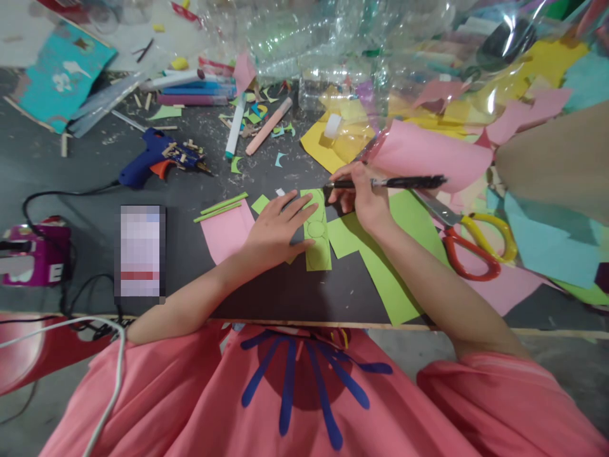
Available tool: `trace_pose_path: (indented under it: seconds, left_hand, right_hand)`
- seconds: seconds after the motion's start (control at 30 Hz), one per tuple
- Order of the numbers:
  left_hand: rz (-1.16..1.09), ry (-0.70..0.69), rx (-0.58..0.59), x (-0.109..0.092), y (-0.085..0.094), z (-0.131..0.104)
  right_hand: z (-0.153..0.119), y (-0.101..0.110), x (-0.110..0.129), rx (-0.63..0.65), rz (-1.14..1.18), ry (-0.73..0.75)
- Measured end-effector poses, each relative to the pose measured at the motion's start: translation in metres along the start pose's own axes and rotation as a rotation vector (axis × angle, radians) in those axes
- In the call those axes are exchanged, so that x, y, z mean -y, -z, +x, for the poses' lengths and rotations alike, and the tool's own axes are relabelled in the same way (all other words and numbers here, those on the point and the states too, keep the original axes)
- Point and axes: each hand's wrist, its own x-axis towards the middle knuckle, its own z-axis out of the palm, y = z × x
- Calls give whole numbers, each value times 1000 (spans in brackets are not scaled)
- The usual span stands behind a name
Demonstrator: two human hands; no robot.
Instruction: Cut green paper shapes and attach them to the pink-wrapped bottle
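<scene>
A narrow strip of light green paper lies on the dark table, with a circle and curved outlines drawn on it. Fingers spread, my left hand rests flat across the strip's left edge. My right hand grips a black pen, whose tip is at the strip's upper right corner. Under my right forearm is a larger green sheet. Beside my left hand lie a pink paper piece and two thin green rolled sticks.
Scissors with red and yellow handles lie at right near a pink paper roll. A blue glue gun, a phone and cables are at left. Markers, paper scraps and clear plastic bottles crowd the back.
</scene>
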Motion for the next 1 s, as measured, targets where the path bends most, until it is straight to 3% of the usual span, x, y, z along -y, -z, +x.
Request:
trace_pose_path:
  seconds: [0.17,0.33,0.53,0.73,0.87,1.0]
  left_hand:
    - [1,28,-26,1,-3,-2]
    - [-29,42,-59,1,-7,-2]
    - [-72,68,-60,2,-8,-1]
    - [-103,102,0,3,-5,0]
    - [-175,92,10,4,-5,-1]
    - [-280,64,-59,5,-6,-1]
  right_hand:
    - [0,0,2,-25,-167,143]
    - [2,1,5,132,-360,247]
    - [3,3,2,266,-219,180]
    - [0,0,2,242,-158,192]
    - [-1,-2,-1,209,-310,303]
    - [1,-4,-8,305,-482,456]
